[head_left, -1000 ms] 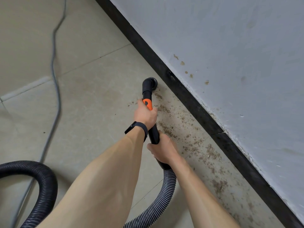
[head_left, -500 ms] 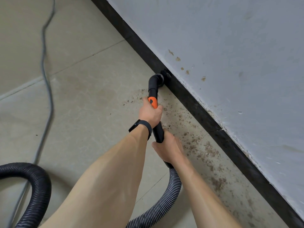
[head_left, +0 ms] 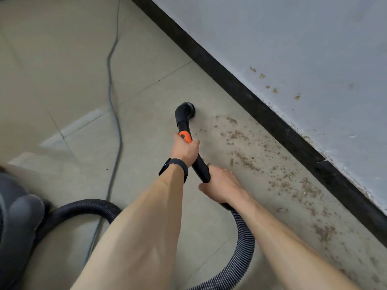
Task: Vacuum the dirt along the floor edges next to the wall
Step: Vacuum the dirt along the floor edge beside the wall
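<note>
A black vacuum wand with an orange button ends in a round brush nozzle that sits on the beige floor tile, a short way off the black baseboard. My left hand grips the wand just below the orange button. My right hand grips the wand's lower end where the ribbed hose begins. Brown dirt lies scattered over the floor between the nozzle and the baseboard and runs on toward the lower right along the wall.
The white wall carries a few brown specks. A grey power cable snakes over the floor on the left. The black hose loops back to the dark vacuum body at the lower left.
The nozzle has pulled back from the baseboard toward the left and now rests on open tile. The view has shifted, bringing the vacuum body into sight at the lower left.
</note>
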